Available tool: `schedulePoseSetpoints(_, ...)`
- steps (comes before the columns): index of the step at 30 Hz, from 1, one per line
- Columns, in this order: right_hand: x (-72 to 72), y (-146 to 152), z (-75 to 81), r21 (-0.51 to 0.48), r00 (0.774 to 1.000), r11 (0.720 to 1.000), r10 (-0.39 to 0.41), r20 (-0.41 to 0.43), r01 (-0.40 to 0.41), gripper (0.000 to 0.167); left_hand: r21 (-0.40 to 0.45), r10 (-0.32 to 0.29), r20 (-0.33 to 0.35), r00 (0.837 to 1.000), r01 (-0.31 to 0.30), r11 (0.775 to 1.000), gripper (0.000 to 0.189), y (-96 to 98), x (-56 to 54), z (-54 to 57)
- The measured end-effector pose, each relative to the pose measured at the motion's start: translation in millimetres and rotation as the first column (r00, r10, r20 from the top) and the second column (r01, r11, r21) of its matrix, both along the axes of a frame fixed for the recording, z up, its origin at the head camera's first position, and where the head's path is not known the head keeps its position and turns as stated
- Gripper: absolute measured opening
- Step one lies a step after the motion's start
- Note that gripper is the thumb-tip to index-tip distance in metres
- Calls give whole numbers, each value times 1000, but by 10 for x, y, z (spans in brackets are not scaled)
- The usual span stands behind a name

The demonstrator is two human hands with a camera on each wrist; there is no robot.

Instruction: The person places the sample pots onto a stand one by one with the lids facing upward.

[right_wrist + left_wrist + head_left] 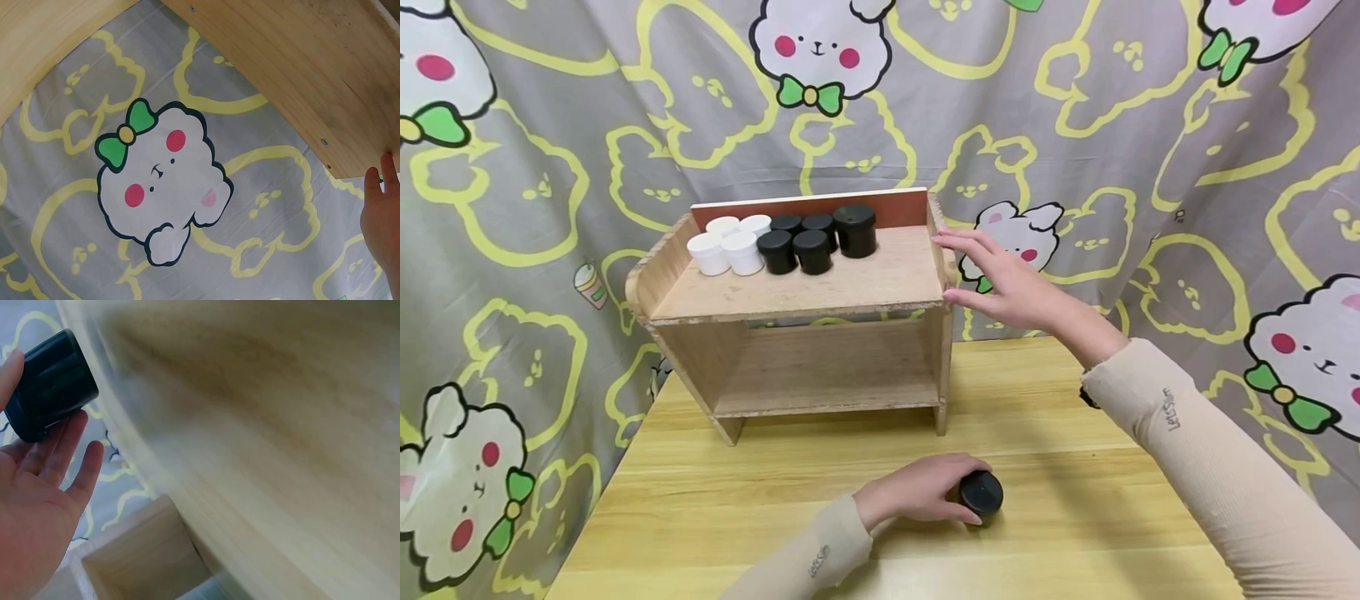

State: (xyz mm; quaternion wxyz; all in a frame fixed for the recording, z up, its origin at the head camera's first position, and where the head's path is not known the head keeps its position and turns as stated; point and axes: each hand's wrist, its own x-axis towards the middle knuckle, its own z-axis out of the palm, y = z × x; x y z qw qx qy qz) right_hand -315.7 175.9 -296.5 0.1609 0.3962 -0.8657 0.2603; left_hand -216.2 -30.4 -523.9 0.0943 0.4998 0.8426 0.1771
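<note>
A black lidded jar (pixel 982 493) is gripped between the thumb and fingers of my left hand (pixel 925 489), low over the front of the wooden table. In the left wrist view the jar (pixel 57 384) lies tilted against the fingers, with the little finger held off it. My right hand (pixel 1011 283) touches the right side panel of a small wooden shelf (pixel 820 367) with its fingers extended. The right wrist view shows fingertips against that panel (pixel 312 87). On the top board stand white jars (pixel 743 252) at the left and black jars (pixel 813 252) beside them.
The shelf's lower board (pixel 842 367) sits beneath the top one. Bare wood shows on the top board to the right of the jars. A patterned grey curtain (pixel 925 100) hangs behind and around the table (pixel 760 508). A small dark object (pixel 1088 398) shows by the right sleeve.
</note>
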Motion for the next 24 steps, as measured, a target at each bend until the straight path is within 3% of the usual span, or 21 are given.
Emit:
schedulePoseSetpoints(6, 1, 4, -2, 3, 1000, 1000, -2, -4, 2, 73, 29, 26, 8, 1000, -26, 999, 65, -120, 3, 101)
schedulePoseSetpoints(9, 2, 2, 0, 1, 1000, 1000, 0, -8, 0, 73, 67, 37, -19, 999, -36, 997, 62, -179, -4, 180)
schedulePoseSetpoints(16, 1, 0, -9, 2, 1000, 1000, 1, -23, -1, 74, 145, 96, -85, 992, -83, 986, 61, -313, -12, 436)
schedulePoseSetpoints(24, 2, 4, -13, 2, 1000, 1000, -1, -22, 1, 74, 191, 145, -115, 983, -121, 974, 62, -436, -22, 728)
